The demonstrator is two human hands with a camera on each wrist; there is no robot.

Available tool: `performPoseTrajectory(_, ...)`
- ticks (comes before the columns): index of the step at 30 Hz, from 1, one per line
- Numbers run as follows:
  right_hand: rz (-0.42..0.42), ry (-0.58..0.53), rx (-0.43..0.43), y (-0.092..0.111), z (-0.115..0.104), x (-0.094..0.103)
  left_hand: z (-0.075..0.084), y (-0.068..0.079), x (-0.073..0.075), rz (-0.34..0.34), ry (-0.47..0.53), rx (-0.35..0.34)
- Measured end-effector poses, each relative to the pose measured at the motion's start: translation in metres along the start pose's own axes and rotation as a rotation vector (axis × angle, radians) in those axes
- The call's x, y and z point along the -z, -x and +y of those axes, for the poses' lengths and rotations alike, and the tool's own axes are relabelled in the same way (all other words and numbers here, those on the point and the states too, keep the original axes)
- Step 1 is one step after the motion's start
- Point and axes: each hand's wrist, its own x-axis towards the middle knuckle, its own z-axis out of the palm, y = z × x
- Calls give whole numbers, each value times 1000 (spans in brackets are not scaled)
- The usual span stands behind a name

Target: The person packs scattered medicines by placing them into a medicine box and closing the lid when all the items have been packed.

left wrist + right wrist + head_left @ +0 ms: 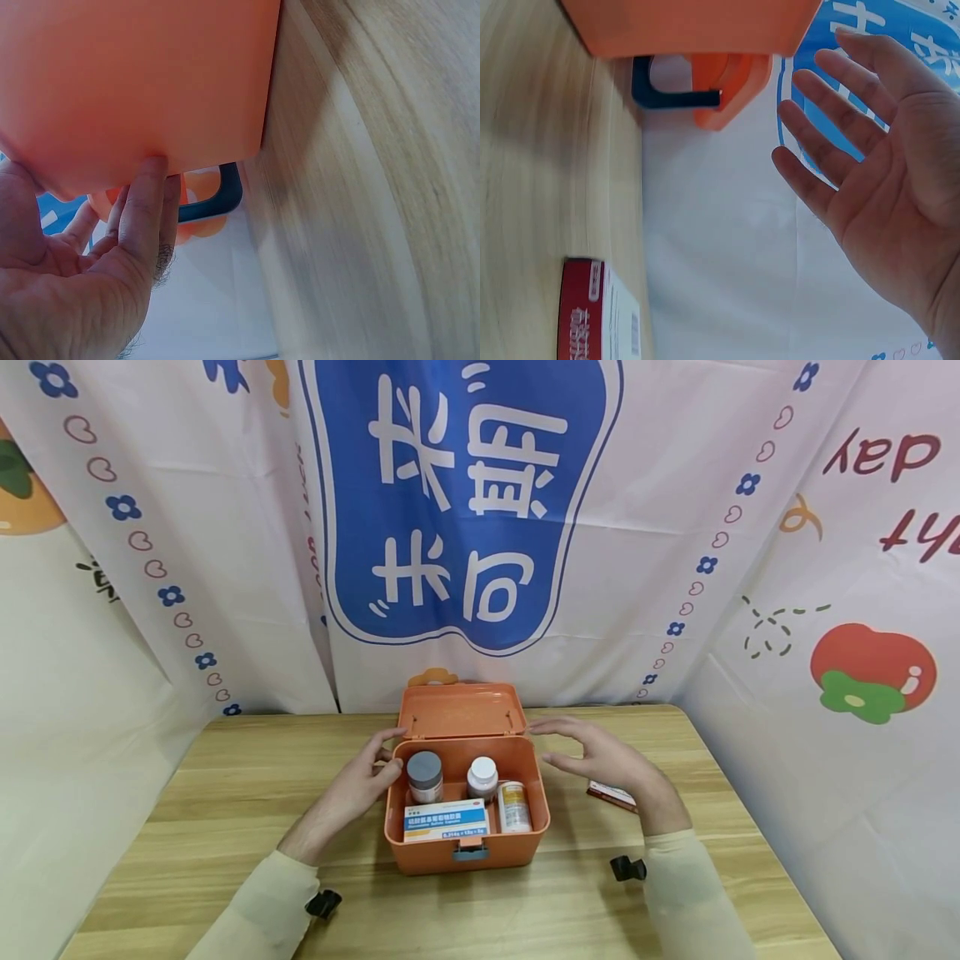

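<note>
An orange storage box [467,857] stands on the table with its lid [461,710] tipped back. In it are a grey-capped jar [425,777], a white-capped bottle [482,778], a white-and-yellow bottle [514,807] and a blue-and-white medicine carton [446,820]. My left hand [372,774] is at the box's back left corner; in the left wrist view its extended fingers [142,206] touch the orange wall. Beside the back right corner, my right hand [596,750] is spread with nothing in it, and in the right wrist view it is apart from the box.
A red-and-white medicine carton [613,796] lies on the wooden table [247,777], right of the box, partly behind my right forearm. A dark handle [676,97] shows behind the box. Printed cloth [240,568] hangs along the table's back and sides.
</note>
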Motion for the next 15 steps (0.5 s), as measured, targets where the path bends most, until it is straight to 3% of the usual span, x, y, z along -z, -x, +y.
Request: performPoseTrajectory(15, 39, 17, -58, 12, 31, 7, 1, 0, 0, 6, -14, 5)
